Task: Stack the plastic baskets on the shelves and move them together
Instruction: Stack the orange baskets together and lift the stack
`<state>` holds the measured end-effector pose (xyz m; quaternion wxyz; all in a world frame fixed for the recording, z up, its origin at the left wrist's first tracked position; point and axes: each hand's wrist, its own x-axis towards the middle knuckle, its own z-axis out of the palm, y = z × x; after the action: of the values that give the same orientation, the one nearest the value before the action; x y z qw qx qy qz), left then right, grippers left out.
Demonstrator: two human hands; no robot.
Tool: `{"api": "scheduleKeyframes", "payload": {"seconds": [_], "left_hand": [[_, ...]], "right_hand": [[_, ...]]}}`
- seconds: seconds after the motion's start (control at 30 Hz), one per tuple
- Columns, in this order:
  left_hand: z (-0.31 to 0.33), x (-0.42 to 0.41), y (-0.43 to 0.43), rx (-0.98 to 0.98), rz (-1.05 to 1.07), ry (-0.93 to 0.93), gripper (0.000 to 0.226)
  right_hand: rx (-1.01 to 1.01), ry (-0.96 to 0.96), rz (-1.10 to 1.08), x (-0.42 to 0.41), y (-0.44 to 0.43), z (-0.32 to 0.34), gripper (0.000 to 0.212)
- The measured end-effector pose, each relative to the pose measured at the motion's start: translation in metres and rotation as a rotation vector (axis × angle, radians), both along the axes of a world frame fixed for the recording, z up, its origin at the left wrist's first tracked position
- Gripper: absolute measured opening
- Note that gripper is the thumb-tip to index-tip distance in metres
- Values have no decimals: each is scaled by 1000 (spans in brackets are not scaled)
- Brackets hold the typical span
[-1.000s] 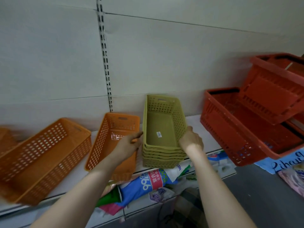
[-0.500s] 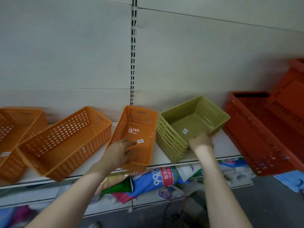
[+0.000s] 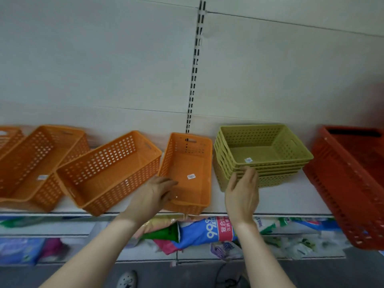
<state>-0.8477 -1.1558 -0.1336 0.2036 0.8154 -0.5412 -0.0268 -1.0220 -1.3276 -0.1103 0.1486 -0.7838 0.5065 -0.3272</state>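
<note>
A stack of several nested green baskets (image 3: pixel 262 151) stands on the white shelf (image 3: pixel 280 201), its long side along the shelf edge. My right hand (image 3: pixel 242 193) is in front of it with fingers spread, fingertips just touching the stack's front rim. Left of the stack sits a small orange basket (image 3: pixel 188 170), lengthwise and overhanging the shelf edge. My left hand (image 3: pixel 153 196) grips its near left wall, fingers over the rim. Further left lie a tilted orange basket (image 3: pixel 108 172), another orange basket (image 3: pixel 34 161) and part of a third (image 3: pixel 8 136).
A large red basket (image 3: pixel 351 179) juts out over the shelf edge at the right, close to the green stack. A slotted metal rail (image 3: pixel 194 69) runs up the back wall. Plastic packages (image 3: pixel 207 231) fill the lower shelf. A shoe (image 3: pixel 127 279) shows on the floor.
The green stack was turned from lengthwise to sideways on the shelf. My left hand left it and took the small orange basket. My right hand has loosened from the stack. The view swung left.
</note>
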Motion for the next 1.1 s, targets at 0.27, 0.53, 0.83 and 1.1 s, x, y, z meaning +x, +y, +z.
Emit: {"api": "scheduleKeyframes", "payload": {"seconds": [0.27, 0.53, 0.83, 1.1], "left_hand": [[-4, 51, 83, 104, 363, -37, 54], [-19, 82, 140, 119, 243, -88, 52], [-19, 137, 164, -21, 230, -195, 29], [-22, 116, 157, -313, 394, 1035, 71]], "right_hand": [[543, 219, 174, 46, 23, -32, 43], [313, 164, 71, 49, 44, 36, 30], [107, -8, 405, 82, 64, 92, 33], [270, 226, 473, 125, 73, 67, 31]]}}
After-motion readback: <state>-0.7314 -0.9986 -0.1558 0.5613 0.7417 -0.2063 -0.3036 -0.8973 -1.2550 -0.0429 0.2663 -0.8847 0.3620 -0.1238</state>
